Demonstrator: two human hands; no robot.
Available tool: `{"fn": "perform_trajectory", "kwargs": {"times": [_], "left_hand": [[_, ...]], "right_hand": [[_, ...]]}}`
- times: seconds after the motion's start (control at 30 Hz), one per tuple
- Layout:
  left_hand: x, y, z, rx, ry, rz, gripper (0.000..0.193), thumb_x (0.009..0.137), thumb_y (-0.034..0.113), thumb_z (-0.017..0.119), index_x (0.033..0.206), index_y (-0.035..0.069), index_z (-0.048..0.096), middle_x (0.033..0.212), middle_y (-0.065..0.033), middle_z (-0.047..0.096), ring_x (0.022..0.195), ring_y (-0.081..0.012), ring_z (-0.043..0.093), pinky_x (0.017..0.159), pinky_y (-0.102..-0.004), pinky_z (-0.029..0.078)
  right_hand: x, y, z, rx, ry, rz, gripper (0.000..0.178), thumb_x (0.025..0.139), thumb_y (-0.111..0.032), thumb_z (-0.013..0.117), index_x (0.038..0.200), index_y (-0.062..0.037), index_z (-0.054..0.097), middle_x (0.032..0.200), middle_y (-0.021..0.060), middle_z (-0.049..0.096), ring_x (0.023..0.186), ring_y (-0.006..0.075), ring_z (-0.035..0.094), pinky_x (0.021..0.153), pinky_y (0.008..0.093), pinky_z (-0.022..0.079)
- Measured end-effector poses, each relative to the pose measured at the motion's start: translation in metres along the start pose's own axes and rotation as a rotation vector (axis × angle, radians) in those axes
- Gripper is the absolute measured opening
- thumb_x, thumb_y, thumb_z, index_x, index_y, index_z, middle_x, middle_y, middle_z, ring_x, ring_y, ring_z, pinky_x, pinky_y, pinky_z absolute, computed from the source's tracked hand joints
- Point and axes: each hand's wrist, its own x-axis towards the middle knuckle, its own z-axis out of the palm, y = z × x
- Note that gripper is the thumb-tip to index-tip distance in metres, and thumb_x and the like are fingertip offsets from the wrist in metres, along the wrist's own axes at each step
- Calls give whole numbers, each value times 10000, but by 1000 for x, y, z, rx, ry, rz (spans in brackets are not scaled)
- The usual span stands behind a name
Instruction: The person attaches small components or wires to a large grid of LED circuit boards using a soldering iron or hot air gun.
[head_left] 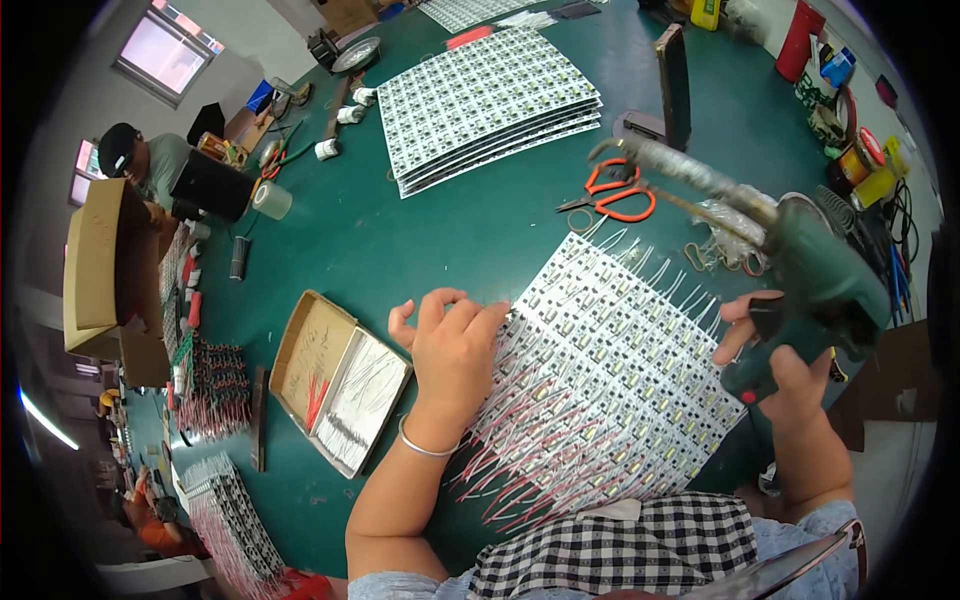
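Note:
A white circuit board panel (640, 345), covered in rows of small parts, lies on the table before me. Red and white wires (520, 470) trail from its near left part, and short white wires stick out along its far right edge. At the panel's left corner is my left hand (452, 350), fingers curled, thumb and forefinger close together; whatever is between them is too small to make out. My right hand (790, 380) grips a green pistol-shaped soldering gun (825, 265) by its handle, the tip pointing up and left above the table.
Left of my left hand stands an open cardboard box (283, 345) with white and red wires. Orange-handled scissors (625, 205) lie beyond the panel, with stacked panels (490, 100) farther back. Wired boards (235, 520) lie at left. Another person (150, 165) sits across at far left.

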Motion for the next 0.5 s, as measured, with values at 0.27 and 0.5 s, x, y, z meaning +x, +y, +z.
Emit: {"fn": "perform_trajectory", "kwargs": {"times": [0.27,0.5], "left_hand": [[2,-3,14,-5,-18,5,193,619,81,695,762,205,653,682,64,531,823,-160,516,811,-422,268],[0,-2,23,-60,13,43,195,620,65,686,754,203,655,684,70,524,802,-151,507,813,-419,262]], "right_hand": [[11,39,18,54,94,290,522,777,-158,585,1237,13,407,1114,178,537,706,216,620,627,302,505],[-3,45,27,-147,-41,381,389,796,36,476,1185,14,469,1052,101,563,683,136,587,610,272,502]]}}
